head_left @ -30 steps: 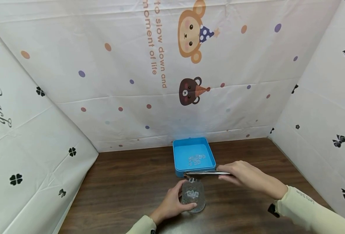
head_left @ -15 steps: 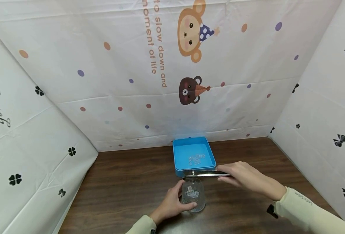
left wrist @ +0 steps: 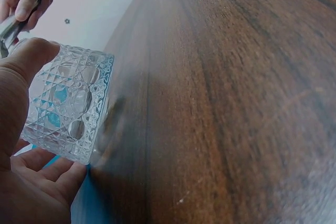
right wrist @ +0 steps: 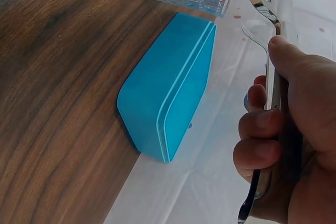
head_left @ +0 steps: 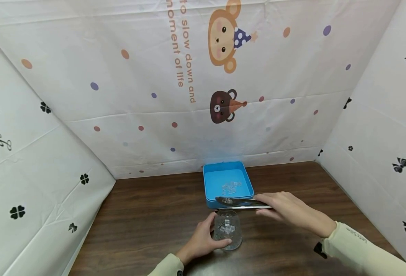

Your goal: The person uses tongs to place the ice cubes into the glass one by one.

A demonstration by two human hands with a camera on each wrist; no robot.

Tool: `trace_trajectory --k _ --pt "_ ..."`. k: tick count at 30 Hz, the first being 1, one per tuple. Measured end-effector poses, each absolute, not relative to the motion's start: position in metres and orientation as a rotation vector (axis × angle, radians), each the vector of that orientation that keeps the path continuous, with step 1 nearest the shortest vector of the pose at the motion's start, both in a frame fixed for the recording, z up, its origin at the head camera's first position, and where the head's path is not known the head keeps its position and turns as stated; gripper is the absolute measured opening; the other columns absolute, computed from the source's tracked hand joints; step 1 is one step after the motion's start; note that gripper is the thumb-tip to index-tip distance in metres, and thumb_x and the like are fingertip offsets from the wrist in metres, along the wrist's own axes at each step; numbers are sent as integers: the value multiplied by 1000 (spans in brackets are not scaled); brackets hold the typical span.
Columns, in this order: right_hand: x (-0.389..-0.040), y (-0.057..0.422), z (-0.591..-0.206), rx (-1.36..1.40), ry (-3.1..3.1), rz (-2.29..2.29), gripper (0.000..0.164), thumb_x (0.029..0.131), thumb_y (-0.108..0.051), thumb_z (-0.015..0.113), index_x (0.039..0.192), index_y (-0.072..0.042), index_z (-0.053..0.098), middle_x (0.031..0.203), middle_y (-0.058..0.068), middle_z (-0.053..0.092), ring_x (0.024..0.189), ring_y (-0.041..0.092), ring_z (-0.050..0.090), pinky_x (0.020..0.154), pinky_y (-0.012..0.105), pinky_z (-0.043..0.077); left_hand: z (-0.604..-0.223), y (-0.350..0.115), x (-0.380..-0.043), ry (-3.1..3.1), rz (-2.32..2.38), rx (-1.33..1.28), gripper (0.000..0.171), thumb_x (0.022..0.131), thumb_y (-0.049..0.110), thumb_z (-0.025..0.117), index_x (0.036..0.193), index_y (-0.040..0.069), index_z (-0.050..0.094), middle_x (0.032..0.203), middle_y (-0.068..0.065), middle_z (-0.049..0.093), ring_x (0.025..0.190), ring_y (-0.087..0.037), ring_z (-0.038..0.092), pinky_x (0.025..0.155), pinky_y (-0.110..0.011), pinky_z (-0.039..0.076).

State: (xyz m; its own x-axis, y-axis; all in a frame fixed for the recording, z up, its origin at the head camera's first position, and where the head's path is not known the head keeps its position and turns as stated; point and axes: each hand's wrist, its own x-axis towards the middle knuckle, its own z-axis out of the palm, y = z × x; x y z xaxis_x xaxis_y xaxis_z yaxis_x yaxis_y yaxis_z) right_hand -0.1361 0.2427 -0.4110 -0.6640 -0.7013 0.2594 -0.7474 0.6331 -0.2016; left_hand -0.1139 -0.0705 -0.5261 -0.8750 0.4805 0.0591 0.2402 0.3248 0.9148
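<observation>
My left hand (head_left: 203, 239) grips a clear cut-glass tumbler (head_left: 236, 235), thumb on the near side. It stands upright on the table, with several clear ice-like pieces (head_left: 227, 228) inside. In the left wrist view the diamond pattern of the tumbler (left wrist: 73, 93) shows between thumb and fingers. My right hand (head_left: 285, 210) holds metal tongs (head_left: 248, 207) level over the tumbler's mouth, their arms spread apart with nothing between the tips. One tip of the tongs (right wrist: 265, 8) is fork-shaped, the other spoon-shaped, in the right wrist view.
Just behind the tumbler is a shallow blue square box (head_left: 211, 180) with more clear pieces (head_left: 231, 187) in it. The dark wooden table (head_left: 148, 214) ends at a printed white cloth backdrop (head_left: 148, 145), with white cloth sides left and right.
A clear piece held at the tong tips has dropped into the tumbler. The tong arms have spread wider, the upper one rising. The left hand and tumbler stay in place.
</observation>
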Motion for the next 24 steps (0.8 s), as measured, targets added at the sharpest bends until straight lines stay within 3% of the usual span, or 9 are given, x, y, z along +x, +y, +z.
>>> trace_trajectory --k 9,17,24 --pt "-138 241 -412 1194 -2735 492 39 103 -38 63 130 -10 67 115 1 74 84 0 67 70 31 59 -526 -71 -113 2384 1555 641 76 85 48 83 145 16 48 128 1 64 121 -17 63 101 -37 53" --pt "-155 243 -407 1194 -2707 531 29 99 -27 71 125 -13 67 97 -14 68 71 -7 56 59 22 50 -527 -69 -115 2290 1661 678 77 86 37 85 149 20 45 137 -3 60 119 -16 64 99 -30 53" --pt "-176 248 -398 1160 -2751 409 37 101 -32 69 130 -10 66 112 0 74 81 1 67 67 30 57 -525 -69 -114 2299 1656 680 76 85 38 85 148 21 47 136 -1 61 120 -14 62 100 -30 52"
